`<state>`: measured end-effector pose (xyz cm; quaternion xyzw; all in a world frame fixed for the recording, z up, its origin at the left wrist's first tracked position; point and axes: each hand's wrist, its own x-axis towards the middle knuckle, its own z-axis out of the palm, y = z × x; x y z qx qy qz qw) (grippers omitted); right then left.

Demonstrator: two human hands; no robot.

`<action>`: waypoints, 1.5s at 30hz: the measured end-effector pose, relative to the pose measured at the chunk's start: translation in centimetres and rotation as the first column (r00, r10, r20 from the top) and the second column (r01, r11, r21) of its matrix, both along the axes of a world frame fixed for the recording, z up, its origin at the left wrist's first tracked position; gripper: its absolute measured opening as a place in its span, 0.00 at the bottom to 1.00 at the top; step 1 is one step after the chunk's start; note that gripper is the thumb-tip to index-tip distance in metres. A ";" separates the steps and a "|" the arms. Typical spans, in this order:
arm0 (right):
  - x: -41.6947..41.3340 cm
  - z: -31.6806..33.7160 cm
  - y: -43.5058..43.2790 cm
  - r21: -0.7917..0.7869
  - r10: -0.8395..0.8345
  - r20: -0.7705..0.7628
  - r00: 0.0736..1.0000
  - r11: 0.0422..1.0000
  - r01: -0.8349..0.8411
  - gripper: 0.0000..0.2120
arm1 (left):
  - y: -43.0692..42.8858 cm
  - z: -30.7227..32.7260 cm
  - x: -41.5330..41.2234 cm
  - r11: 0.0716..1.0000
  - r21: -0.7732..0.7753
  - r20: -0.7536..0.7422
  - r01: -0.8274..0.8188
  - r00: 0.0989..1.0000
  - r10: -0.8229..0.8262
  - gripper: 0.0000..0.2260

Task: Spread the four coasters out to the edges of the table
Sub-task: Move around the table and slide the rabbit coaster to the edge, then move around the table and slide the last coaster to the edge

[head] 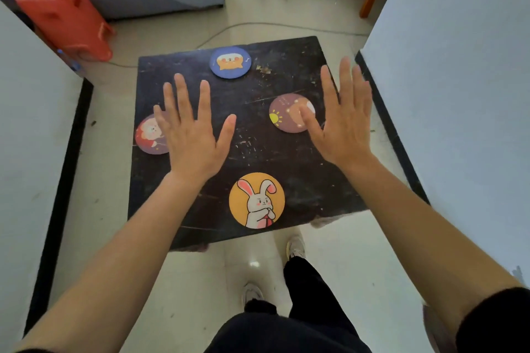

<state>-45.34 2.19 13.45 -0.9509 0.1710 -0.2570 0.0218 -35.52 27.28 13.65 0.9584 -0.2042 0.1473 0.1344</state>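
Your left hand [191, 135] covers the right part of the purple coaster [149, 136] at the left edge of the table [286, 157]; your right hand's [341, 120] thumb hides part of the brown coaster [288, 113] towards the right edge. Both hands are flat, fingers spread, holding nothing (they seem to hover, though contact is unclear). The blue coaster [230, 62] lies at the far edge, the orange coaster [256, 200] at the near edge.

Both the left hand [191, 135] and right hand [341, 123] hover flat, fingers spread, over a dark table [258, 146] bearing four cartoon coasters: blue coaster [230, 62], yellow rabbit coaster [256, 200], two purple ones.
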 end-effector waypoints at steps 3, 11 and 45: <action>-0.9 1.8 -1.2 -0.112 -0.018 0.043 0.999 0.993 0.022 0.37 | -1.3 2.2 -1.0 1.000 0.005 0.000 0.018 1.000 -0.018 0.33; -1.8 3.1 -6.6 -0.156 -0.053 0.055 0.997 0.986 0.061 0.41 | -6.2 4.9 -2.6 0.999 0.000 0.016 0.051 0.999 -0.051 0.33; 23.7 -5.4 -36.8 0.069 0.656 -0.369 0.658 0.725 -0.685 0.41 | -37.8 -8.3 4.9 0.688 0.068 -0.447 -0.722 0.595 0.668 0.32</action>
